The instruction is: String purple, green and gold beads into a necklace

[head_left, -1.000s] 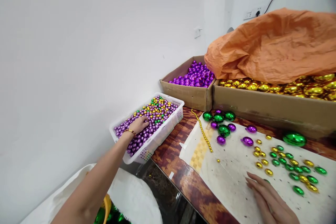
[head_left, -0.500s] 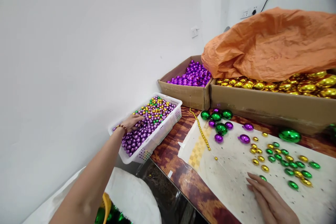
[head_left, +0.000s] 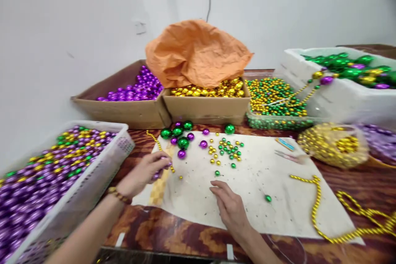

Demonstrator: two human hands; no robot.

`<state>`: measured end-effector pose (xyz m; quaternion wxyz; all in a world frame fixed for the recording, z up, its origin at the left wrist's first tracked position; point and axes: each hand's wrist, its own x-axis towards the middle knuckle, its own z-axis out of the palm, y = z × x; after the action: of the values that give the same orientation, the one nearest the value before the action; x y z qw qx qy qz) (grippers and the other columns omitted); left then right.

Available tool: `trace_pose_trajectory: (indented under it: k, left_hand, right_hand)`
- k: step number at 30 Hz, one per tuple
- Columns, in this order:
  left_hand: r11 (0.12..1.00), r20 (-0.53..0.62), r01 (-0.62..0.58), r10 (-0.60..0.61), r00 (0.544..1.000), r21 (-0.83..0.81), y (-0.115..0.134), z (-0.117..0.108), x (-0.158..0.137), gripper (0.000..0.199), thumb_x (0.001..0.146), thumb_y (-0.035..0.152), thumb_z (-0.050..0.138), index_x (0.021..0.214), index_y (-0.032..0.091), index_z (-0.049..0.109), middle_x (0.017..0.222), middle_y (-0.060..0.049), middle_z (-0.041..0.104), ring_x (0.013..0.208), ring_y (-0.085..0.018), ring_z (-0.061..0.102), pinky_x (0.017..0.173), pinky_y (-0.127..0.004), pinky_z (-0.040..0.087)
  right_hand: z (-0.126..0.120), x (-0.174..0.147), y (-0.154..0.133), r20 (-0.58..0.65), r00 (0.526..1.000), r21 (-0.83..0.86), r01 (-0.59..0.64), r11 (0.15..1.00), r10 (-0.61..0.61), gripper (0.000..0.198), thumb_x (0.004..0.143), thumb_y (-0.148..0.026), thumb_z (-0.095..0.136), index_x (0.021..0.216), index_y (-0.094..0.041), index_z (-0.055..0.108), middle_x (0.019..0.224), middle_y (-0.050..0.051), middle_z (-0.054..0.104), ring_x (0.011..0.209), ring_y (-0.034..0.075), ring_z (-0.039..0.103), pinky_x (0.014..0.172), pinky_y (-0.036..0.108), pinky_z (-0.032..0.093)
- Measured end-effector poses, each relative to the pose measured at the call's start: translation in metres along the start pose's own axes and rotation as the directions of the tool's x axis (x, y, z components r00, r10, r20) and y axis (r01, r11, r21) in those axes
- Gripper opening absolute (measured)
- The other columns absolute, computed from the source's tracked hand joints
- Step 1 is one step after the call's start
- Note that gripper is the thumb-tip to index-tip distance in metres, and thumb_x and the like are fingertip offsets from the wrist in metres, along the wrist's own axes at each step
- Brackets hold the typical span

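Note:
My left hand, a beaded bracelet at its wrist, is closed around several small purple beads. It hovers over the left edge of a white mat, beside a short strand of gold beads. My right hand rests low over the middle of the mat, fingers loosely stretched and nothing visible in them. Just beyond its fingertips lies a green bead. Another green bead sits to its right near a thin clear thread. Loose green and gold beads are scattered farther back.
A white plastic basket of mixed beads stands at left. Behind the mat are cardboard boxes, an orange sheet, a clear tub and a foam box. Scissors and a gold bead string lie at right.
My left hand has come out of the basket and moved right to the mat, now with purple beads in it. The view has swung right. My right hand remains over the mat.

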<state>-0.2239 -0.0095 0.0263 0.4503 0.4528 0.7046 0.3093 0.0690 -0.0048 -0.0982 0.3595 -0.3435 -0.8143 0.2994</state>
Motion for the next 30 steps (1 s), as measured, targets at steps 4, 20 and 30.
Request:
trace_pose_trajectory:
  k: [4, 20, 30]
  left_hand:
    - [0.876, 0.009, -0.302, 0.322, 0.947, 0.376, 0.015, 0.131, 0.047, 0.017, 0.085, 0.032, 0.045, 0.077, 0.022, 0.057, 0.068, -0.001, 0.06, 0.061, -0.018, 0.059, 0.054, -0.029, 0.047]
    - [0.446, -0.005, -0.256, 0.504, 0.863, 0.858, 0.023, 0.227, 0.092, 0.023, 0.092, 0.036, 0.041, 0.096, 0.023, 0.058, 0.104, -0.012, 0.054, 0.101, -0.029, 0.049, 0.06, -0.032, 0.044]
    - [0.388, -0.049, -0.178, 0.509, 0.859, 0.904, 0.026, 0.234, 0.085, 0.032, 0.09, 0.044, 0.046, 0.112, 0.025, 0.058, 0.113, -0.012, 0.053, 0.107, -0.029, 0.048, 0.066, -0.033, 0.046]
  right_hand:
    - [-0.029, -0.018, 0.003, -0.084, 0.994, -0.07, -0.069, 0.995, 0.063, 0.038, 0.088, -0.004, 0.038, 0.113, -0.021, 0.06, 0.124, 0.01, 0.058, 0.103, 0.021, 0.062, 0.085, 0.033, 0.052]
    - [-0.139, -0.064, 0.052, -0.234, 0.844, -0.259, -0.532, 0.806, 0.482, 0.018, 0.096, -0.028, 0.042, 0.097, -0.024, 0.06, 0.099, 0.002, 0.064, 0.078, 0.017, 0.064, 0.066, 0.027, 0.045]
    - [-0.139, -0.073, 0.056, -0.124, 0.793, -0.427, -0.585, 0.689, 0.596, 0.011, 0.089, -0.027, 0.051, 0.082, -0.024, 0.058, 0.08, -0.001, 0.067, 0.067, 0.016, 0.064, 0.053, 0.024, 0.027]
